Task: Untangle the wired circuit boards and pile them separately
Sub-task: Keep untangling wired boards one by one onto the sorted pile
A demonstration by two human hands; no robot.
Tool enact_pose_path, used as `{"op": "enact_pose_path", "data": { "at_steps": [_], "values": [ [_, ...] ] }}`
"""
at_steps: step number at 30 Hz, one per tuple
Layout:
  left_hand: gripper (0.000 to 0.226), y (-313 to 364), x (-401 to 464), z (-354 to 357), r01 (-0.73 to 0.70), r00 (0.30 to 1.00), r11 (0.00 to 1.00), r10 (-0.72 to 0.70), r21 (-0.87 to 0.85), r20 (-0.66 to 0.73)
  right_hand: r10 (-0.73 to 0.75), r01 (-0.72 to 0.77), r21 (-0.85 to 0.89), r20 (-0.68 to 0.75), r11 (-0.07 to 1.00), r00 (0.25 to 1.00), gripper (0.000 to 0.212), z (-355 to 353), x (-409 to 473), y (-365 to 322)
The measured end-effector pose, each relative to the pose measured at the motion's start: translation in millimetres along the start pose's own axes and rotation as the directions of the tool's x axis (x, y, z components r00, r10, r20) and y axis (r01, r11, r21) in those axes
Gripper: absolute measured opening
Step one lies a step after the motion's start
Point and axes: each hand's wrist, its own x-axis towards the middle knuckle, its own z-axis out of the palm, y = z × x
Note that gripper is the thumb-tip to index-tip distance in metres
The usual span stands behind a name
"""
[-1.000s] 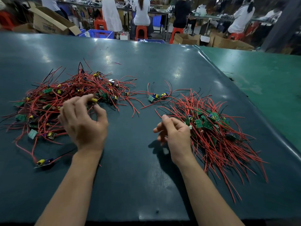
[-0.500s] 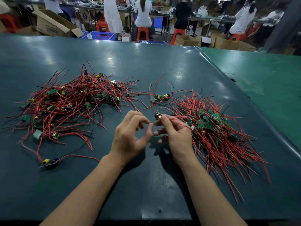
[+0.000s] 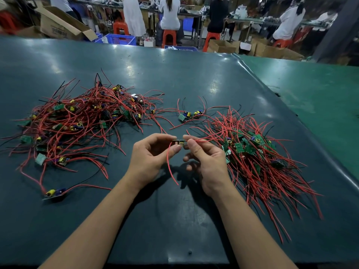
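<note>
Task looks roughly midway, judged from the piles. Tangled heap of small green circuit boards with thin red and black wires (image 3: 77, 123) lies on the left of the dark teal, slightly glossy counter (image 3: 174, 74), wires crossing every way, still to be sorted. Combed pile of green boards with red wires fanned out one way (image 3: 258, 162) lies on the right, looks like the finished stack. The two heaps look about equal in bulk, so a good share is left.

Small green circuit board with a brass-coloured part (image 3: 178, 142) is held above the counter between the piles, near the right one. Left hand (image 3: 149, 158) pinches its left end between curled thumb and fingers. Right hand (image 3: 206, 160) pinches the right end where red wires leave, other fingers loosely curled. One red wire hangs down from the board in a slack curve, others trail right into the combed pile; cannot tell whether they are caught there.

Stray pair of boards with yellow and blue parts (image 3: 189, 115) sits between the piles. Lone board with yellow cylinder part (image 3: 54, 193) lies near the left forearm, apart from the heap.

Wires thin, flexible, smooth insulation. Boards flat, rigid, rectangular.
</note>
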Motion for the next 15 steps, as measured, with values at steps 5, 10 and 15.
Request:
{"op": "enact_pose_path", "data": {
  "at_steps": [5,10,15],
  "values": [
    [0.022,2.4,0.0,-1.5,0.069,0.998,0.997,-0.069,0.019,0.004,-0.019,0.017,-0.045,-0.048,0.999,0.999,0.014,-1.2,0.8,1.4],
    [0.025,4.5,-1.3,-2.4,0.132,0.991,0.991,-0.132,0.010,0.013,-0.059,0.054,-0.114,-0.045,0.992,0.997,0.015,-2.5,-0.2,3.1],
    [0.022,6.2,-1.2,-0.4,0.139,0.990,0.990,-0.139,-0.001,-0.002,-0.051,0.044,-0.128,-0.051,0.991,0.997,0.007,-3.9,0.2,4.7]
  ]
}}
